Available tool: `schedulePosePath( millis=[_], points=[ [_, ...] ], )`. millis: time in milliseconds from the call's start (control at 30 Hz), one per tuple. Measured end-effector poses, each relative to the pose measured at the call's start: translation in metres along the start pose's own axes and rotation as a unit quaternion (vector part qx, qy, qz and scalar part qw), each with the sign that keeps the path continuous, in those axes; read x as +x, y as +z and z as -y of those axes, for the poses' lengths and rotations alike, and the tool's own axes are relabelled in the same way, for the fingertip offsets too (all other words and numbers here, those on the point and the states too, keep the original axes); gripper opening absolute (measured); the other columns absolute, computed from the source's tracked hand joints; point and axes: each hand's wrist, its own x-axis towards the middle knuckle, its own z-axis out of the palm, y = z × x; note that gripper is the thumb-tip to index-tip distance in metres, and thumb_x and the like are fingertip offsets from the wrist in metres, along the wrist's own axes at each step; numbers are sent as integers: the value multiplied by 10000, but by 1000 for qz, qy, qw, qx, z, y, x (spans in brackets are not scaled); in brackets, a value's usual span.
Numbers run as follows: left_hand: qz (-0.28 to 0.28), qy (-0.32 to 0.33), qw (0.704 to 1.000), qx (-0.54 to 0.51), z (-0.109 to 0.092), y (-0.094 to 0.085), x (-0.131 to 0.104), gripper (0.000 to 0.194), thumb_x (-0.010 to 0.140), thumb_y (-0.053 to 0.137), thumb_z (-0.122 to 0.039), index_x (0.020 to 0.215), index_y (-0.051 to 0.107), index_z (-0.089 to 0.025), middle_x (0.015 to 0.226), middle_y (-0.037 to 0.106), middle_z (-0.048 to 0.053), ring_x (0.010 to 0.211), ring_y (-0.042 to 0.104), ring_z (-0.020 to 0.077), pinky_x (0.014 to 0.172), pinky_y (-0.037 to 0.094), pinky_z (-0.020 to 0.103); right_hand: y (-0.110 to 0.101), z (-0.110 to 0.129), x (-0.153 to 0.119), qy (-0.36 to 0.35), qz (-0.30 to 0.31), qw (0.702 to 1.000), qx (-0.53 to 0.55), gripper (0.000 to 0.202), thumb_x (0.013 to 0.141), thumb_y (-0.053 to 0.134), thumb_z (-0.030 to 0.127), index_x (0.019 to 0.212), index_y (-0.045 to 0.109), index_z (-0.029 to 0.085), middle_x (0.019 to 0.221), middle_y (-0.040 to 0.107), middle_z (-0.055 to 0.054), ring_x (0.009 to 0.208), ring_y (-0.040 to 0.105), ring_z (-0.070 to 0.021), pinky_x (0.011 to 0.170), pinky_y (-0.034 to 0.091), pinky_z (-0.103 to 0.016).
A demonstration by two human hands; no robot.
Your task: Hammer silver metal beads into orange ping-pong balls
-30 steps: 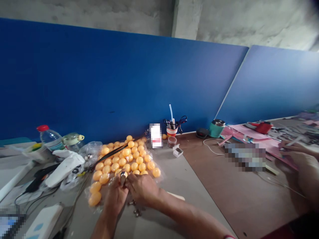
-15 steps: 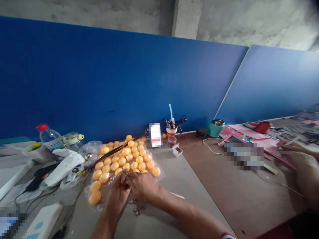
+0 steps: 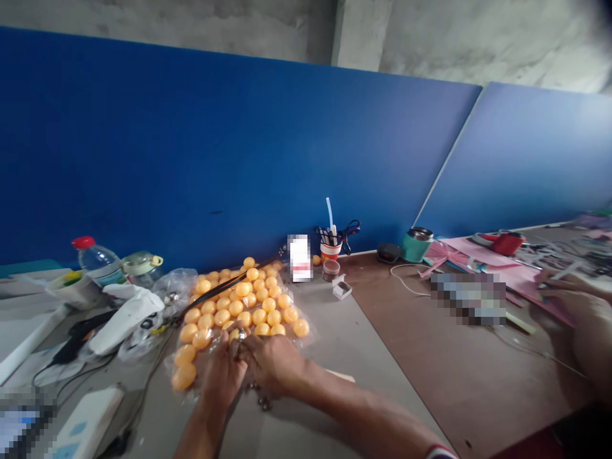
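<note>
My left hand (image 3: 225, 364) and my right hand (image 3: 271, 360) meet at the front edge of a clear plastic bag of orange balls (image 3: 222, 317). Their fingers close together around something small, partly orange and partly shiny; the fingers hide most of it. Small metal balls (image 3: 263, 403) lie on the grey table just below my right hand. A black strap (image 3: 220, 290) runs across the orange balls.
Left of the bag are a red-capped bottle (image 3: 98, 262), a white power strip (image 3: 88, 424) and cables. Behind stand a pen cup (image 3: 330, 251) and a green jar (image 3: 415, 246). At the right, a person's hand (image 3: 568, 296) is over pink sheets (image 3: 507, 280).
The fingers of both my hands have shifted slightly, and a shiny piece now shows between them. The whole view has moved a little.
</note>
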Motion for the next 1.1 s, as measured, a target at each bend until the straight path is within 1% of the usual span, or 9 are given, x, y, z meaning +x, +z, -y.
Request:
schedulePosePath(
  millis=[100, 233, 300, 400, 567, 733, 867, 967, 1100],
  points=[
    [-1, 19, 1000, 10, -1, 0, 1, 294, 867, 598, -208, 1152, 662, -238, 869, 745, 58, 822, 721, 217, 708, 581, 286, -1, -2, 1, -8, -2, 1000, -3, 278, 1012, 417, 299, 1091, 665, 204, 1131, 715, -74, 827, 704, -200, 605, 467, -264],
    [22, 26, 999, 11, 0, 6, -5, 290, 827, 638, -186, 1115, 667, -203, 810, 733, 52, 723, 708, 182, 611, 562, 236, -3, -4, 2, 2, 13, 1000, -6, 277, 1009, 425, 286, 1099, 673, 201, 1119, 711, -89, 829, 699, -202, 632, 482, -267],
    [16, 33, 999, 16, 0, 9, -8, 262, 822, 648, -192, 1083, 673, -188, 809, 734, 57, 698, 701, 170, 580, 551, 216, -4, -4, 2, 0, 10, 1000, 6, 269, 1007, 433, 285, 1095, 672, 200, 1122, 709, -88, 847, 697, -204, 643, 488, -265],
    [-8, 38, 999, 34, 1, 12, -10, 206, 845, 638, -236, 1039, 682, -183, 864, 746, 80, 734, 708, 184, 606, 567, 237, -6, -3, 1, -2, -5, 1000, 23, 269, 1012, 428, 289, 1116, 660, 200, 1113, 710, -80, 871, 696, -199, 669, 496, -258],
    [17, 10, 1000, 13, 0, 11, -9, 244, 850, 615, -193, 1086, 674, -173, 815, 734, 69, 689, 697, 173, 635, 573, 258, -6, -1, 1, -2, 6, 1000, 14, 290, 1017, 401, 282, 1121, 659, 201, 1140, 704, -84, 852, 699, -190, 674, 506, -255],
    [4, 21, 999, 36, -2, 7, -7, 223, 868, 613, -243, 1076, 687, -211, 873, 740, 82, 767, 703, 201, 672, 577, 280, -9, 1, 0, 27, -2, 999, 35, 343, 1035, 351, 316, 1176, 643, 204, 1132, 720, -85, 877, 708, -211, 673, 524, -271],
    [24, 29, 998, 52, -2, 6, -7, 256, 847, 639, -236, 1098, 674, -202, 830, 734, 63, 712, 694, 180, 646, 567, 262, -9, 2, 0, 19, 28, 999, 10, 353, 1028, 358, 309, 1130, 672, 185, 1174, 706, -112, 850, 708, -220, 649, 528, -284],
    [25, 52, 996, 74, -2, 6, -7, 238, 851, 644, -271, 1076, 673, -202, 864, 738, 72, 748, 704, 189, 657, 568, 264, -8, 2, 0, 22, 10, 999, 29, 357, 1033, 352, 330, 1117, 674, 202, 1158, 713, -91, 848, 704, -203, 665, 526, -270],
    [32, 41, 996, 77, -2, 5, -5, 260, 825, 672, -254, 1082, 669, -210, 855, 743, 63, 759, 712, 202, 684, 578, 281, -5, 1, -1, 17, 6, 999, 29, 363, 1033, 340, 313, 1127, 670, 194, 1185, 702, -97, 852, 705, -204, 672, 523, -276]
  ],
)
